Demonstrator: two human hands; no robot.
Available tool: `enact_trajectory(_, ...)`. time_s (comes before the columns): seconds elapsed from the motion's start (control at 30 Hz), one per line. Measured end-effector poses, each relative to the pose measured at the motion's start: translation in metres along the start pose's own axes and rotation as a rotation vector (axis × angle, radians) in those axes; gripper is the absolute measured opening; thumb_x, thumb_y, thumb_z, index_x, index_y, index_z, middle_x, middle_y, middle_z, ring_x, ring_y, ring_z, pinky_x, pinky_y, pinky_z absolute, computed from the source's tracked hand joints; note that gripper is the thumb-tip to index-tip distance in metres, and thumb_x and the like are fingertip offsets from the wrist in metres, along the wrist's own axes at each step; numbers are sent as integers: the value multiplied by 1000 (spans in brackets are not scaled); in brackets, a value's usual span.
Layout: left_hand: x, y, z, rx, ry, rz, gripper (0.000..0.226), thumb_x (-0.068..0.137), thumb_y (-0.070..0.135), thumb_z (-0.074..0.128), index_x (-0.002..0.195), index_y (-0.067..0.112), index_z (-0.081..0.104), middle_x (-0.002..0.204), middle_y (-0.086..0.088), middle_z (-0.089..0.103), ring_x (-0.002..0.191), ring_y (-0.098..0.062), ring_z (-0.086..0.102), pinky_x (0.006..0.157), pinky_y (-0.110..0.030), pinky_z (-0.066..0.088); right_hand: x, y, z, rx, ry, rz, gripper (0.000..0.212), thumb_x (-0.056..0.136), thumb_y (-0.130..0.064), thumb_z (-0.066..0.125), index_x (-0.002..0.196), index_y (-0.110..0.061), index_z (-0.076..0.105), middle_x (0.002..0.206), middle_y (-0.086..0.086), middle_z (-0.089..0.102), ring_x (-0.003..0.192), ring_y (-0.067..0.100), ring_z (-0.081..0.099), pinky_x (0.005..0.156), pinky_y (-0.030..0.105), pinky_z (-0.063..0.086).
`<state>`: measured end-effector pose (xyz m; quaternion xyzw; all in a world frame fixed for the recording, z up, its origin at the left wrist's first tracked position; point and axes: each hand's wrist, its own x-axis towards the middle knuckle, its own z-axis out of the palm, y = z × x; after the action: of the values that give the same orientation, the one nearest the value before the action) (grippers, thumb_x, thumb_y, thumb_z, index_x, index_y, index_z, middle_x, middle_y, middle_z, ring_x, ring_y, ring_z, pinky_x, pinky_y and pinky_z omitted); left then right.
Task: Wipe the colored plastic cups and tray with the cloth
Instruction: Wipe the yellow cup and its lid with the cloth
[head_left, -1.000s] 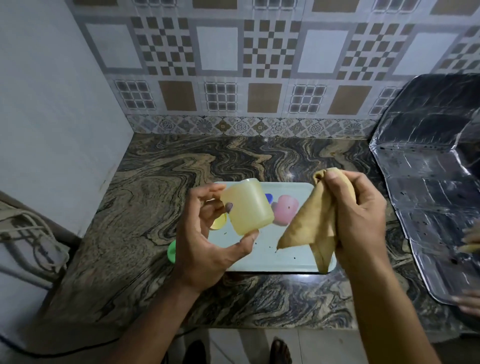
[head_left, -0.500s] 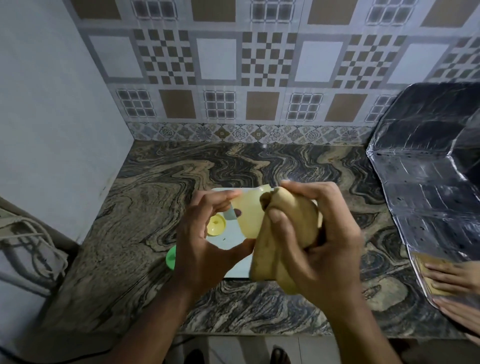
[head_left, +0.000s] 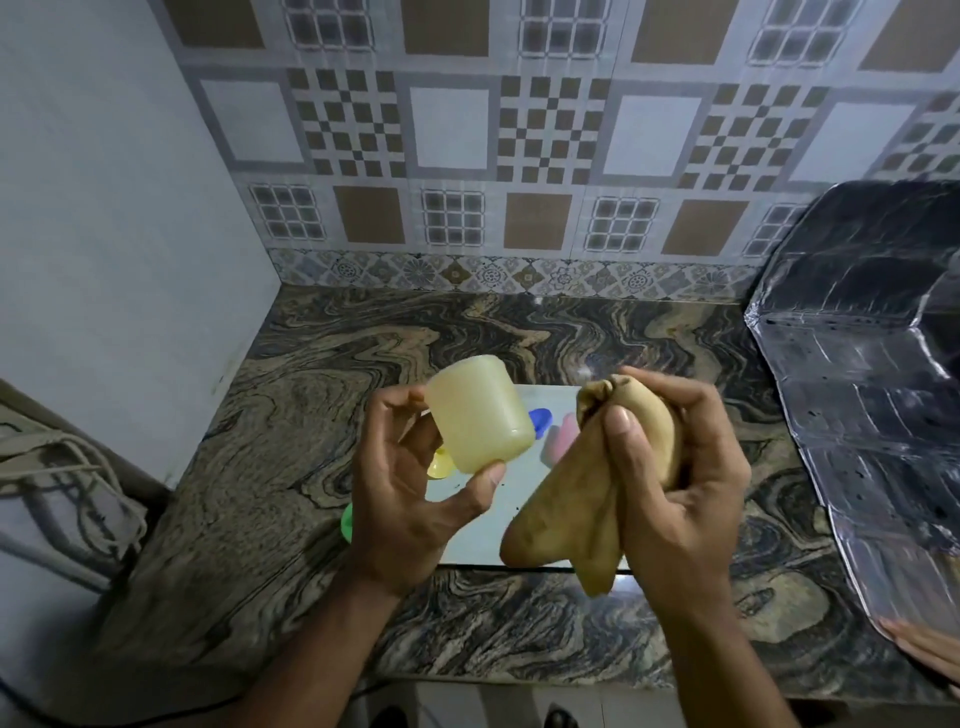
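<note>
My left hand (head_left: 410, 499) grips a pale yellow plastic cup (head_left: 478, 413), tilted with its base toward the upper left, above the pale tray (head_left: 478, 540). My right hand (head_left: 670, 478) holds a bunched tan cloth (head_left: 571, 519) just right of the cup, apart from it, with a loose end hanging down. On the tray behind my hands show parts of a blue cup (head_left: 540, 418), a pink cup (head_left: 563, 439) and a small yellow cup (head_left: 440, 465). A green cup (head_left: 347, 522) peeks out at the tray's left edge.
The tray lies on a dark marbled counter (head_left: 322, 415) with a grey wall on the left and tiled wall behind. Foil-covered sheeting (head_left: 872, 395) fills the right side. Another person's fingers (head_left: 930, 649) rest at its lower right. Cables (head_left: 57, 478) lie at far left.
The cloth pressed against the cup half a second ago; now my right hand has drawn it away to the right. My left hand has turned the cup.
</note>
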<state>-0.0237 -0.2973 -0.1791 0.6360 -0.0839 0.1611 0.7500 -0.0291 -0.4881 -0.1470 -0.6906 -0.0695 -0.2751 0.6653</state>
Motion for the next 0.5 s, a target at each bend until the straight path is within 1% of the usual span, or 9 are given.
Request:
enact_trajectory(0.07, 4, 3, 2, -75, -1, -32, 79, 71, 7, 83, 139, 22, 44, 136, -17, 60, 118, -23, 67, 94, -39, 57, -15, -4, 4, -4, -3, -29, 19, 98, -18, 69, 116, -14, 65, 111, -11, 73, 97, 7, 71, 84, 21, 56)
enact_trajectory(0.13, 6, 5, 5, -115, -37, -75, 85, 72, 6, 83, 144, 24, 43, 140, -26, 57, 122, -33, 66, 96, -39, 58, -25, -5, 12, -30, -17, -65, 21, 95, -23, 67, 115, -18, 64, 111, -20, 71, 97, 3, 71, 84, 18, 55)
enact_trajectory(0.17, 5, 5, 7, -126, -62, -92, 83, 72, 6, 83, 143, 21, 43, 140, -26, 57, 125, -41, 63, 98, -44, 58, -28, -5, 15, -28, -15, -75, 22, 95, -23, 67, 115, -17, 64, 110, -20, 70, 97, 3, 71, 84, 17, 55)
enact_trajectory(0.23, 3, 3, 10, -116, -91, -103, 82, 74, 5, 84, 143, 12, 41, 139, -26, 58, 129, -53, 57, 103, -63, 54, -29, -5, 18, -5, 6, -80, 22, 95, -21, 67, 116, -15, 64, 111, -11, 70, 97, 6, 70, 85, 18, 54)
enact_trajectory(0.27, 4, 2, 10, -88, -88, -98, 81, 74, 6, 85, 142, 10, 41, 139, -27, 58, 130, -54, 55, 103, -71, 49, -27, -5, 18, -5, 10, -86, 22, 95, -21, 67, 116, -13, 64, 111, -4, 70, 98, 9, 70, 86, 19, 54)
enact_trajectory(0.3, 5, 1, 10, -46, -81, -87, 79, 74, 8, 87, 140, 10, 43, 140, -28, 57, 131, -53, 54, 102, -75, 46, -25, -6, 18, -16, 2, -101, 23, 95, -20, 68, 116, -12, 65, 111, 1, 69, 99, 12, 70, 87, 20, 53)
enact_trajectory(0.33, 7, 1, 11, 0, -72, -67, 77, 73, 11, 89, 137, 12, 47, 139, -27, 58, 131, -50, 55, 102, -76, 44, -23, -6, 17, -36, -16, -123, 23, 95, -18, 68, 116, -10, 65, 111, 4, 68, 101, 14, 69, 88, 21, 53)
enact_trajectory(0.4, 10, 5, 11, 67, -65, -23, 77, 72, 14, 91, 137, 16, 49, 140, -21, 60, 131, -43, 59, 104, -73, 46, -19, -6, 13, -89, -55, -181, 25, 93, -15, 69, 115, -5, 66, 111, 5, 68, 106, 15, 68, 92, 22, 51)
enact_trajectory(0.5, 15, 13, 8, 170, -103, 59, 82, 74, 18, 90, 143, 24, 48, 148, -11, 58, 135, -33, 60, 109, -59, 50, -13, -2, 6, -140, -91, -233, 26, 93, -14, 71, 114, 0, 67, 115, 4, 68, 110, 16, 69, 93, 26, 53)
